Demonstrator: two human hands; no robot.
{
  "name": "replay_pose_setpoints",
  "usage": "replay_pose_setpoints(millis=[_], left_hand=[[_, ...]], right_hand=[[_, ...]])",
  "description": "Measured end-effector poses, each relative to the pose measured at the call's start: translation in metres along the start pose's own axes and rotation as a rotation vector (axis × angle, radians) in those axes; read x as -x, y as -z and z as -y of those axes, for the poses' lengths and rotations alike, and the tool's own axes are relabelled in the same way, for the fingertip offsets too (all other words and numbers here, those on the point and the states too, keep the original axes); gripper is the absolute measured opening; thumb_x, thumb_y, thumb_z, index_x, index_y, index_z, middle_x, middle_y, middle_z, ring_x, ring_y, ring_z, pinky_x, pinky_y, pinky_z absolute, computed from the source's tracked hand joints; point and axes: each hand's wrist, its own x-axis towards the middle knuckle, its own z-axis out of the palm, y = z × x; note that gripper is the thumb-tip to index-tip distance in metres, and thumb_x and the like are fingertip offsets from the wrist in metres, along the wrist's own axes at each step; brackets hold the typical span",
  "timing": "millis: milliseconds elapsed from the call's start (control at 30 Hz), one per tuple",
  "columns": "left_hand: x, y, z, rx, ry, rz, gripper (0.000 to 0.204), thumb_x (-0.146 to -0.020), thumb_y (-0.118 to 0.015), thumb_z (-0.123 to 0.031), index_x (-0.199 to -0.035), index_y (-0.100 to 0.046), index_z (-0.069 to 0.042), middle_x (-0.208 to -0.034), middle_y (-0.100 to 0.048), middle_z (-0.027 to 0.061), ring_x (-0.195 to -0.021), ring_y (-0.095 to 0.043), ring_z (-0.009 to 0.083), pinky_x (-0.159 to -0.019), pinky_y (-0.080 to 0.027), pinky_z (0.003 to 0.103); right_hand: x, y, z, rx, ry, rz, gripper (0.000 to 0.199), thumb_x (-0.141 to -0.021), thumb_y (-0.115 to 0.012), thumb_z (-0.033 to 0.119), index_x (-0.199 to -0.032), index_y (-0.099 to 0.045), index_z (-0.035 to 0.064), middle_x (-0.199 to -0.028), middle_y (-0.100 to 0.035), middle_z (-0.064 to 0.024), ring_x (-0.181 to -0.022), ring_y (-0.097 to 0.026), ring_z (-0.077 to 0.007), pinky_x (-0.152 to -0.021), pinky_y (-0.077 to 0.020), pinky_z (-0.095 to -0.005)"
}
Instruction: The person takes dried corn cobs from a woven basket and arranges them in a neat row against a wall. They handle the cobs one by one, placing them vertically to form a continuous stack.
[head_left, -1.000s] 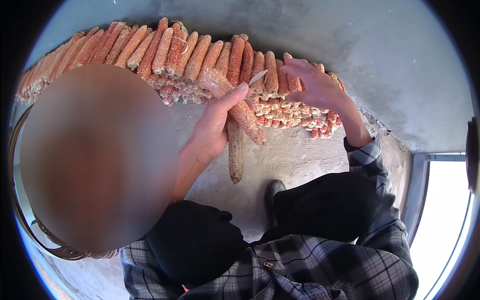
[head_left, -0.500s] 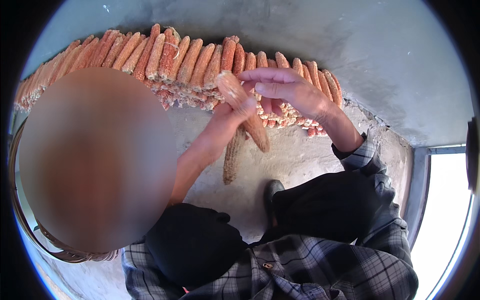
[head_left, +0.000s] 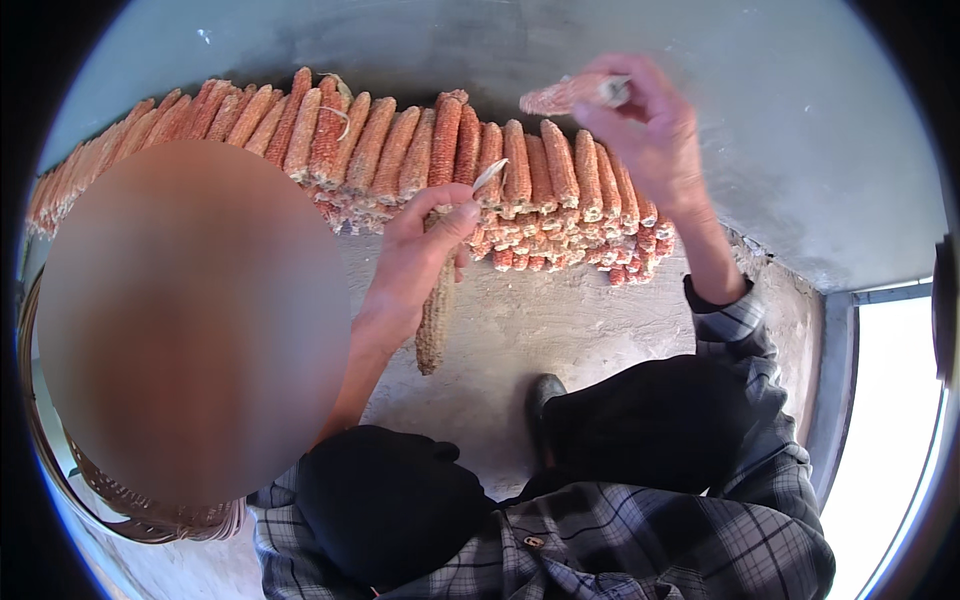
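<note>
Right hand (head_left: 655,135), upper right of frame, gripped a reddish cob (head_left: 565,96); left hand (head_left: 418,240), centre, was wrapped round a brown cob (head_left: 434,315); stacked cobs (head_left: 370,148) spanned upper frame

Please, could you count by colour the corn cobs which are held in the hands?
Reddish-pink tapered corn cob, in the right hand: 1
Dull tan-brown long corn cob, in the left hand: 1
Total: 2
</note>
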Motion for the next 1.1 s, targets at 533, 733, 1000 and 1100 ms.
replay_pose_setpoints(millis=[533, 733, 1000, 1100], left_hand=[[-0.006, 0.004, 0.008, 0.125, 0.063, 0.012, 0.027, -0.090, -0.060, -0.020, -0.112, -0.059, -0.004, -0.087, -0.058, 0.0039, -0.068, -0.054, 0.0101, -0.057, -0.044, 0.025], [-0.018, 0.002, 0.022, 0.074, -0.043, -0.015, 0.029, -0.082, -0.060, -0.008, -0.110, -0.060, -0.001, -0.091, -0.060, 0.0076, -0.080, -0.056, 0.0130, -0.066, -0.045, 0.029], [0.002, 0.007, -0.015, 0.409, -0.229, 0.036, 0.020, -0.084, -0.057, -0.004, -0.104, -0.057, 0.001, -0.080, -0.057, 0.0090, -0.061, -0.055, 0.0139, -0.051, -0.044, 0.028], [0.013, 0.004, -0.047, 0.412, -0.344, 0.051, 0.018, -0.085, -0.057, -0.005, -0.103, -0.057, 0.000, -0.080, -0.056, 0.0083, -0.060, -0.054, 0.0125, -0.051, -0.044, 0.027]], right_hand=[[0.051, -0.036, -0.052, 0.575, 0.237, 0.277, 0.032, -0.072, -0.074, 0.017, -0.099, -0.061, 0.0056, -0.105, -0.058, -0.0093, -0.096, -0.058, -0.0299, -0.082, -0.0465, -0.0418], [0.057, -0.039, -0.063, 0.619, 0.191, 0.259, 0.023, -0.076, -0.068, 0.012, -0.098, -0.062, 0.0058, -0.109, -0.060, -0.0111, -0.105, -0.057, -0.0315, -0.089, -0.0464, -0.0394], [0.032, -0.063, 0.041, 0.048, -0.161, 0.532, 0.038, -0.084, -0.068, 0.027, -0.107, -0.059, -0.0011, -0.103, -0.061, -0.0092, -0.096, -0.056, -0.0213, -0.088, -0.0419, -0.0317], [0.035, -0.079, 0.044, -0.384, -0.398, 0.691, 0.049, -0.082, -0.071, 0.035, -0.109, -0.055, -0.0035, -0.097, -0.058, -0.0054, -0.090, -0.054, -0.0153, -0.082, -0.0431, -0.0298]])
